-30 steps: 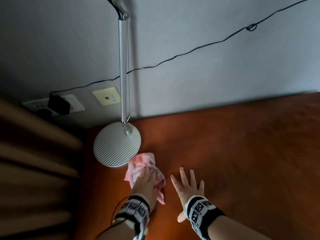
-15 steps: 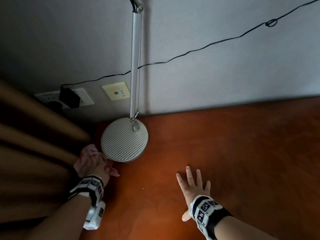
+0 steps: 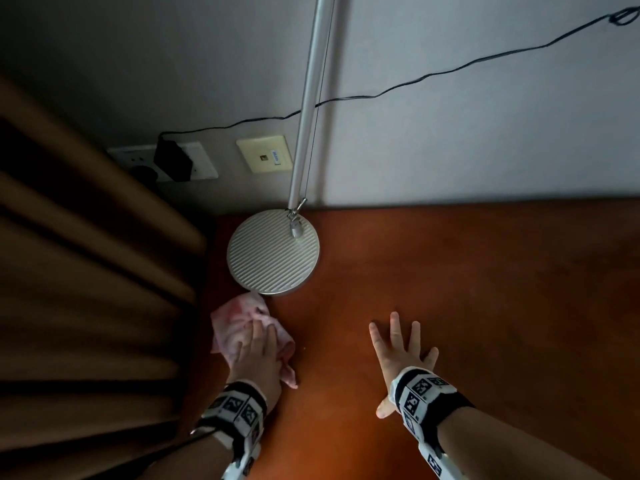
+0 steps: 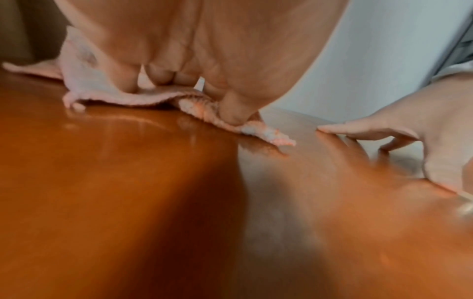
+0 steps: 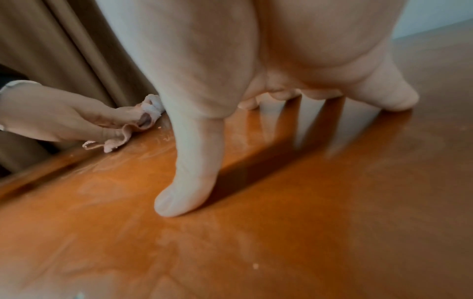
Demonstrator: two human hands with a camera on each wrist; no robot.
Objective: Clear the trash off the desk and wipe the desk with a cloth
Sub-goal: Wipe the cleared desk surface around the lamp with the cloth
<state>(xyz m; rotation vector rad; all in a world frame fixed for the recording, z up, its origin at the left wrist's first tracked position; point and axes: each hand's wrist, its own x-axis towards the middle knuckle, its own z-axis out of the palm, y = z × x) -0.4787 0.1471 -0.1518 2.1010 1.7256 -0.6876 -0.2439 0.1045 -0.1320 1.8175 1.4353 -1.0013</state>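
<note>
Left hand (image 3: 258, 355), its grip pressing the pink cloth (image 3: 239, 322) seemingly flat, should sweep round the lamp base (image 3: 273, 251) while the flat, empty right hand (image 3: 401, 355) braces the bench (image 3: 485, 289).

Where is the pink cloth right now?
The pink cloth lies on the desk under the left hand, near the desk's left edge, just in front of the round lamp base.

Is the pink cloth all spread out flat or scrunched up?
Scrunched up. The cloth lies bunched in folds under the left hand, which presses it onto the desk.
</note>
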